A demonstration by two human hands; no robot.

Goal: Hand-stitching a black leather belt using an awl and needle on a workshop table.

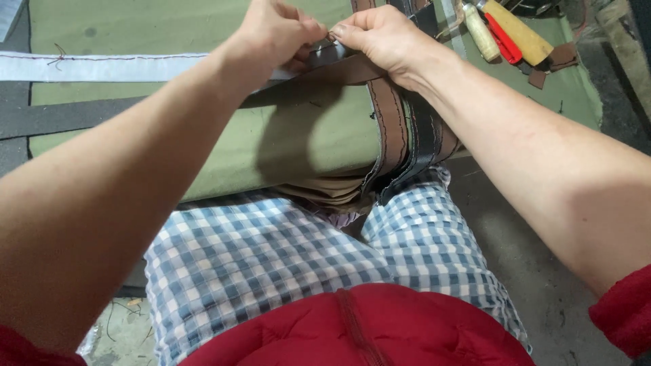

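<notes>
Both hands pinched together at the far middle of the green cloth-covered bench [203,27]: left hand [274,34] and right hand [383,37] clenched fingertip to fingertip on a dark brown leather strap [319,74] that runs across the bench under them. Looks like a small metal bit sits between the fingertips, possibly a buckle or needle, too small to tell. More brown and black stitched leather straps [400,129] hang over the near bench edge onto the lap in blue-white checked trousers [305,257]. White webbing strip [102,66] lies flat to the left; wooden-handled and red-handled tools [505,34] at top right, clear of both hands. Strap reads as light, flexible lengthwise but firm across its width, not fragile, grippy rather than slick; best pinched flat across the width close to the work point, since the free end will droop
</notes>
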